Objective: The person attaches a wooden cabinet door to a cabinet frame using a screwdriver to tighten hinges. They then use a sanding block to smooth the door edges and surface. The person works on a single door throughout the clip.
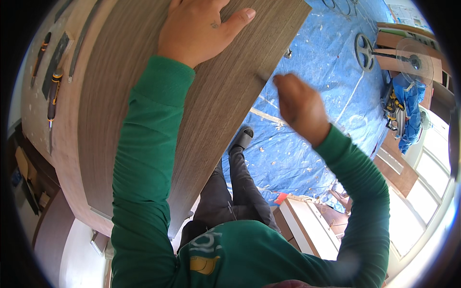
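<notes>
The large grey-brown wood-grain laminate panel (192, 96), lying on the surface under the flat, open left hand (197, 29), looks rigid, heavy and smooth-faced, best gripped by its edges; the blurred right hand (300, 108) appears closed at its near edge.

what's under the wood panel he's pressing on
Under the wood-grain panel lies a lighter board showing along its left edge. The blue tarp covers the floor beyond; anything beneath the panel's middle is hidden.

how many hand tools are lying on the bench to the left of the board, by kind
screwdrivers: 2, one with an orange and black handle, one darker
flat dark bar: 1
long thin strip: 1
total: 4
The left hand presses on the wood board.
</notes>
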The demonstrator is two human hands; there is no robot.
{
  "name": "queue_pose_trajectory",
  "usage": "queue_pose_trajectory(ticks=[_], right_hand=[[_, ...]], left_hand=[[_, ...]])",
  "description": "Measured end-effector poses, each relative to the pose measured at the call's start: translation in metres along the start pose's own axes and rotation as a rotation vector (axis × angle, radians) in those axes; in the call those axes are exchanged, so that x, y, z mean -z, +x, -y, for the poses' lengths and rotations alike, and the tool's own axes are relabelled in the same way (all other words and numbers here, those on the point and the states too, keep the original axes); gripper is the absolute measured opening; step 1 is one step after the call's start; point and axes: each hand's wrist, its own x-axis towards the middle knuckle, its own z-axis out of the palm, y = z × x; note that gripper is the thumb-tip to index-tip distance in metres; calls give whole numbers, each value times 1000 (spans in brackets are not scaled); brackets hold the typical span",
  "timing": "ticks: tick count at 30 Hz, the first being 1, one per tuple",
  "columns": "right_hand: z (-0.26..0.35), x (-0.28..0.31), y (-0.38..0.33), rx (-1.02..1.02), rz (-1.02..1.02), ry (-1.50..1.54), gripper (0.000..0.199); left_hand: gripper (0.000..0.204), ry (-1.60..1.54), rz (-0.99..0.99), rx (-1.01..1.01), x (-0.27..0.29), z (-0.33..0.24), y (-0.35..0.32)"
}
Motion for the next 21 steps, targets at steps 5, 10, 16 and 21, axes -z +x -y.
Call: queue_pose_trajectory(ticks=[5,10,16,21], right_hand=[[19,2,-20,59,62,212,24],[-30,18,16,-653,-183,641,22],[-34,-1,37,-772,-293,841,19],[-41,-2,54,-896,-358,993,13]], left_hand=[[57,-7,-3,-13,0,1,-1],[56,4,18,-20,3,-2,4],[54,1,-14,-86,2,0,9],[54,-109,41,-47,-4,8,7]])
